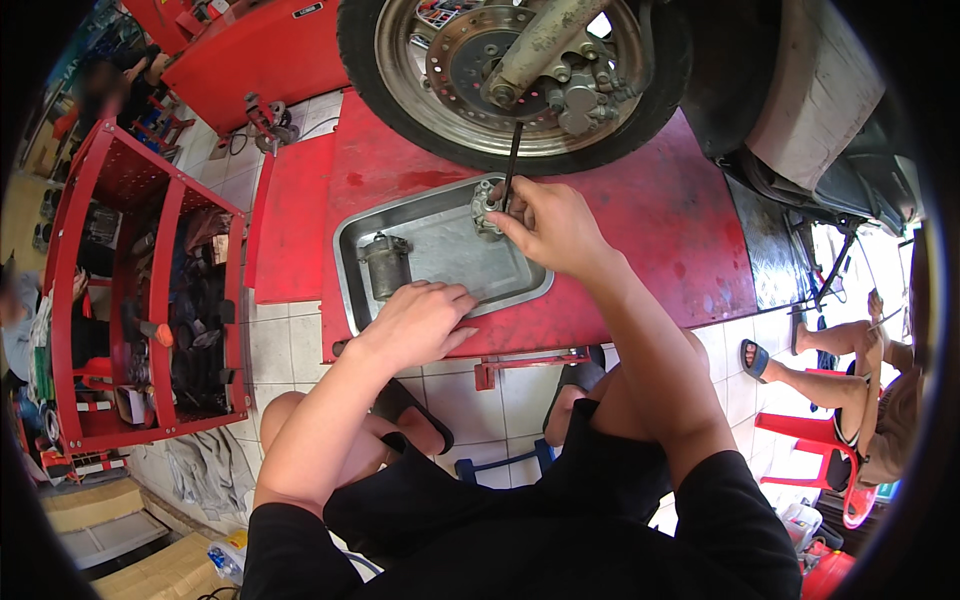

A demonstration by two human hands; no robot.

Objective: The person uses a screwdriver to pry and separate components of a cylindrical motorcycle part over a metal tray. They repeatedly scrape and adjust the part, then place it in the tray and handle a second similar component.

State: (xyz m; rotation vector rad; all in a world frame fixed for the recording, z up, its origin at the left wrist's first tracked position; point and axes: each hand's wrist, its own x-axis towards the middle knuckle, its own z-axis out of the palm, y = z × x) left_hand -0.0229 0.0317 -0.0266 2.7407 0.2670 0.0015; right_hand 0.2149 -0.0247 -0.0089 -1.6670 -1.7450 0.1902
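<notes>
My right hand [550,222] is closed, thumb and fingers pinched round a thin dark rod [514,150] that slants up toward the wheel; its kind I cannot make out. Right beside those fingertips is a small grey cast-metal part [485,205], at the far rim of a shallow metal tray [343,262]. Whether the hand also grips this part is unclear. A cylindrical metal motor [385,265] stands in the tray's left side. My left hand [425,318] lies over the tray's near edge close to the motor, fingers stretched out and holding nothing.
The tray is on a red platform [660,240] beneath a motorcycle wheel [520,80] with a brake disc. Left stands a red shelf rack [160,300] full of parts. At the right, a seated person's legs [815,365] show beside a red plastic chair [800,430].
</notes>
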